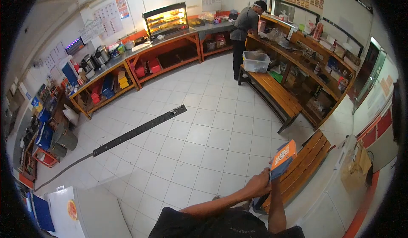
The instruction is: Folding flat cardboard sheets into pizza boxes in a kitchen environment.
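Observation:
Low in the view on the right, my left hand (259, 183) grips the near end of a folded cardboard box (282, 160), orange on one face and dark blue on others, with writing on it. My right hand (274, 174) is close beside it, mostly hidden behind the box and the left hand; some of its fingers show at the box's left edge. The box is held in the air over a slatted wooden bench (306, 161).
A white chest freezer (322, 199) stands at the right, another white appliance (95, 209) at the lower left. A black floor strip (137, 131) crosses the tiles. Beyond are a second bench (274, 91) with a plastic tub (256, 62), a lit food warmer (167, 19) and a co-worker (244, 30) at the counter.

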`<state>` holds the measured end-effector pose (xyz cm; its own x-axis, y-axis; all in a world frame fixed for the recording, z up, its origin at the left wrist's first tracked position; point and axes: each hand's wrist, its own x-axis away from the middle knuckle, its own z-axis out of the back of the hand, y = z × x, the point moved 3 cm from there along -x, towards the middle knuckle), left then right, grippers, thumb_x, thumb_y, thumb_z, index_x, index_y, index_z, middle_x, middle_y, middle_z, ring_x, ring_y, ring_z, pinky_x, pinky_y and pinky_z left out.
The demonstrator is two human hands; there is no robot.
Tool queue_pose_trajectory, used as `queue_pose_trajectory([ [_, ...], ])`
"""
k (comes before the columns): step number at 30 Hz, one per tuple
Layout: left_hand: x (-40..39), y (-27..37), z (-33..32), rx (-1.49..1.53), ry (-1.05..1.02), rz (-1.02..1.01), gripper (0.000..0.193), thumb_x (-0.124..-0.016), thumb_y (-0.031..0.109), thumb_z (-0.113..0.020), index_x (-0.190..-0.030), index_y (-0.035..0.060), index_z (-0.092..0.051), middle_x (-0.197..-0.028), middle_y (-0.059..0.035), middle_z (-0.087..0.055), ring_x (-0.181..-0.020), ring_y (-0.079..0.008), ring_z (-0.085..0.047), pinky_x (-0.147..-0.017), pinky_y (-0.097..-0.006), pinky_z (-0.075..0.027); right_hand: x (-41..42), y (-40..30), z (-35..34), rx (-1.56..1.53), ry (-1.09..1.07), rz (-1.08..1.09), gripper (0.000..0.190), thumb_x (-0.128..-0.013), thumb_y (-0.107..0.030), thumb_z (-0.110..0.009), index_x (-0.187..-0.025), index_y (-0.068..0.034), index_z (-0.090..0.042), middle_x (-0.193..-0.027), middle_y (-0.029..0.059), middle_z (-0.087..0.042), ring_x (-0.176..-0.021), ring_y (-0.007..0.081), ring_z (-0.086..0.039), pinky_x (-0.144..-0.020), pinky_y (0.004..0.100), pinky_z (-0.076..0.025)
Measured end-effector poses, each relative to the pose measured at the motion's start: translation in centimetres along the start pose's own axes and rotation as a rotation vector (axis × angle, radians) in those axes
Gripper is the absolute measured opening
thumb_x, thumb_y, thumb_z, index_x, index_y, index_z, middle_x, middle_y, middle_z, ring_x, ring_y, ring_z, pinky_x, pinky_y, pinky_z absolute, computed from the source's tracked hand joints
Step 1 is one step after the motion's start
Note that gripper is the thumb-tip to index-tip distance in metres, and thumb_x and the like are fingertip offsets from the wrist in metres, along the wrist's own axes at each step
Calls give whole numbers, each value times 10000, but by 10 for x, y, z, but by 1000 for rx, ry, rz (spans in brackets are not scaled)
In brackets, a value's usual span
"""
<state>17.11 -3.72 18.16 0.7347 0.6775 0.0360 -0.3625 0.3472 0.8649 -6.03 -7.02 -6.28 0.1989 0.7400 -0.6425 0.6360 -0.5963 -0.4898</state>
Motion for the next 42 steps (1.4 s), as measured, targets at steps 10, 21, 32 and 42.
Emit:
queue_pose_trajectory([
  [10,-23,-47,61,119,-195,-117,339,-801,159,-575,-1075,-38,-605,-1145,-216,-583,-951,-360,-607,-832,-434,-482,-61,-93,-113,1702,257,-742,431,-927,-343,-504,-1222,-29,-513,-1077,151,-606,-911,283,-595,-797,381,-489],
  [21,-2,-105,120,851,45,316,378,-726,99,-623,-1076,-11,-531,-963,-88,-590,-914,-182,-577,-810,-305,-472,-14,-149,-204,780,369,-752,550,-742,-127,-700,-1225,5,-472,-1085,114,-588,-993,243,-577,-889,390,-459],
  [32,9,-83,149,1526,-252,-178,739,-914,524,-416,-1363,-58,-335,-1285,-178,-502,-1097,-268,-545,-945,-319,-410,-9,-123,-259,592,836,-621,588,-718,-134,-741,-1221,0,-467,-1048,119,-589,-912,245,-605,-766,365,-534],
  [42,4,-63,138,804,-26,261,426,-836,110,-645,-1179,-84,-483,-1058,-192,-595,-922,-283,-631,-685,-384,-590,-64,-147,-260,970,724,-632,568,-802,-75,-656,-1300,-6,-391,-1128,119,-543,-1024,219,-548,-885,328,-457],
])
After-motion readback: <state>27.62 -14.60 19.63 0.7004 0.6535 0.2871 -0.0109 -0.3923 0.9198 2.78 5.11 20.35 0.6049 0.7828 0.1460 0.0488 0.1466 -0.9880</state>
